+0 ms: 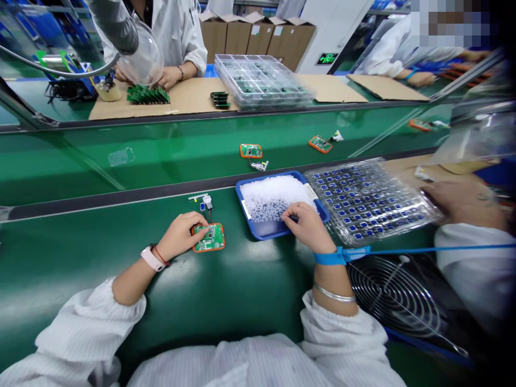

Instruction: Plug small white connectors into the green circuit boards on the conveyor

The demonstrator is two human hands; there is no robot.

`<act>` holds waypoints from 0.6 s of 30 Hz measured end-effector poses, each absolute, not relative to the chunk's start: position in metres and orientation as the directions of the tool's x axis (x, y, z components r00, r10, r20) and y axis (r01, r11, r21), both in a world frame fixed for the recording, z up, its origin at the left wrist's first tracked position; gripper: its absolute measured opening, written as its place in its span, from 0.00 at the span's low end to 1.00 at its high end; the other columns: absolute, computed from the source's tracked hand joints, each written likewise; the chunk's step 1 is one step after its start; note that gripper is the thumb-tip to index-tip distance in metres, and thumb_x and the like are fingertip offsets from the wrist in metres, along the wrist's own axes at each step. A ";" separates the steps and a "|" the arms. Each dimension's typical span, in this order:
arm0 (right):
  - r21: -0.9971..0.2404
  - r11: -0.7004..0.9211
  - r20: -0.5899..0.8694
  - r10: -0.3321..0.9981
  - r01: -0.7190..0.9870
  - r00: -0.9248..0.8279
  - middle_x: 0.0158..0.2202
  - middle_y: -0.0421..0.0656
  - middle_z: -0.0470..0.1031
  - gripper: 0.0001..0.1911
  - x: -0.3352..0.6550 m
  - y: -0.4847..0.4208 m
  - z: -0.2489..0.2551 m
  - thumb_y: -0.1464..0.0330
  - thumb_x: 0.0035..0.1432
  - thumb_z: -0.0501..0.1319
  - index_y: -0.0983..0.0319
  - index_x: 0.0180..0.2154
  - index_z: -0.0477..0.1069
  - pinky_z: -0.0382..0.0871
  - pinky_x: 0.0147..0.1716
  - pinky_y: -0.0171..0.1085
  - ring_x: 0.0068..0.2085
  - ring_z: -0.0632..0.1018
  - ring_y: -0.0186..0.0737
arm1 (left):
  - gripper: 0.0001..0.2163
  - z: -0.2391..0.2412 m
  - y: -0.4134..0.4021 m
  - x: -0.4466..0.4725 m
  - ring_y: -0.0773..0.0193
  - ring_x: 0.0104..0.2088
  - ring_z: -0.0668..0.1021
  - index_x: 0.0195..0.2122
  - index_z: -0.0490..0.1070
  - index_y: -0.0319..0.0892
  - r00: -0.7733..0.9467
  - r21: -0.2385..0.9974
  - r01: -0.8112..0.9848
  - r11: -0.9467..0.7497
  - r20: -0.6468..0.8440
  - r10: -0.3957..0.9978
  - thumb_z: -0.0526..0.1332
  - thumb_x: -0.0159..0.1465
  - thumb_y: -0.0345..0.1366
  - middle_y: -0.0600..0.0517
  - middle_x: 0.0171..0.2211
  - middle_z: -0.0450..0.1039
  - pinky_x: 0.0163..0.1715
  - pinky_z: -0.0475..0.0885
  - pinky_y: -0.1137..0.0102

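Note:
My left hand [182, 235] grips a green circuit board [213, 239] in an orange frame, which lies flat on the green bench. The thumb rests on the board's face and the fingers are at its upper left. Wires lead from the board to a white connector [207, 202] and a small blue-faced part [202, 206]. My right hand [305, 224] is over the right front of a blue tray [264, 235], its thumb and forefinger pinched together. Small white pieces [274, 191] fill much of that tray. Whatever is between the right fingertips is too small to make out.
Right of the tray lies a clear blister tray [371, 199] of blue-faced parts, with a co-worker's hand [463, 201] by it. A fan [395, 295] stands near my right forearm. Framed boards [250, 151] rest on the belt [181, 145]. Another person [173, 37] works opposite.

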State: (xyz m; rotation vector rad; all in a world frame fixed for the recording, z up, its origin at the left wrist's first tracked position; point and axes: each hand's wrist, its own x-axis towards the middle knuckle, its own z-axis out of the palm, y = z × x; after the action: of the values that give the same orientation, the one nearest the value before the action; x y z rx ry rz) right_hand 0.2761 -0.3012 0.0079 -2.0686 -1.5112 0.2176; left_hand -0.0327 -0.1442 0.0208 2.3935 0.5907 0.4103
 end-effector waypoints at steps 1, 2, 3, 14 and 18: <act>-0.530 -0.211 0.194 0.913 0.822 0.359 0.29 0.44 0.69 0.06 0.278 -0.302 0.008 0.69 0.52 0.57 0.60 0.24 0.68 0.64 0.38 0.42 0.36 0.71 0.43 | 0.04 0.021 -0.144 -0.033 0.63 0.36 0.75 0.34 0.70 0.42 0.852 0.645 0.307 -0.700 0.142 0.505 0.57 0.62 0.35 0.51 0.34 0.74 0.39 0.66 0.68; -0.531 -0.218 0.200 0.907 0.819 0.371 0.30 0.44 0.70 0.06 0.280 -0.303 0.008 0.69 0.52 0.57 0.60 0.25 0.68 0.64 0.38 0.42 0.36 0.71 0.43 | 0.04 0.021 -0.144 -0.033 0.63 0.36 0.75 0.33 0.70 0.42 0.852 0.647 0.307 -0.698 0.141 0.505 0.57 0.62 0.35 0.51 0.34 0.74 0.39 0.66 0.68; -0.528 -0.228 0.209 0.899 0.818 0.385 0.30 0.45 0.70 0.05 0.282 -0.304 0.008 0.69 0.52 0.57 0.61 0.25 0.68 0.64 0.39 0.43 0.36 0.71 0.43 | 0.04 0.021 -0.144 -0.033 0.63 0.36 0.75 0.34 0.70 0.42 0.852 0.648 0.307 -0.697 0.139 0.505 0.57 0.62 0.35 0.51 0.34 0.75 0.39 0.66 0.68; -0.462 -0.193 0.245 0.910 0.866 0.334 0.32 0.45 0.71 0.10 0.283 -0.306 0.008 0.76 0.47 0.53 0.61 0.27 0.72 0.63 0.44 0.45 0.39 0.71 0.44 | 0.05 0.018 -0.144 -0.034 0.63 0.36 0.75 0.34 0.70 0.42 0.855 0.646 0.295 -0.704 0.150 0.496 0.57 0.62 0.35 0.51 0.34 0.74 0.38 0.66 0.68; -0.452 -0.179 0.233 0.922 0.874 0.309 0.32 0.45 0.71 0.10 0.282 -0.306 0.010 0.77 0.46 0.53 0.61 0.26 0.72 0.63 0.44 0.47 0.38 0.72 0.44 | 0.05 0.019 -0.144 -0.034 0.63 0.35 0.74 0.34 0.69 0.42 0.859 0.645 0.290 -0.707 0.151 0.489 0.56 0.63 0.36 0.51 0.34 0.74 0.38 0.66 0.68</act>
State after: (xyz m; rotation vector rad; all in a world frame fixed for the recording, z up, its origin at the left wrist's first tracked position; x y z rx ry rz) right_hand 0.2821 -0.3056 0.0096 -2.0759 -1.5873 0.1255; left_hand -0.0339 -0.1442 0.0186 2.3962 0.5631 0.4144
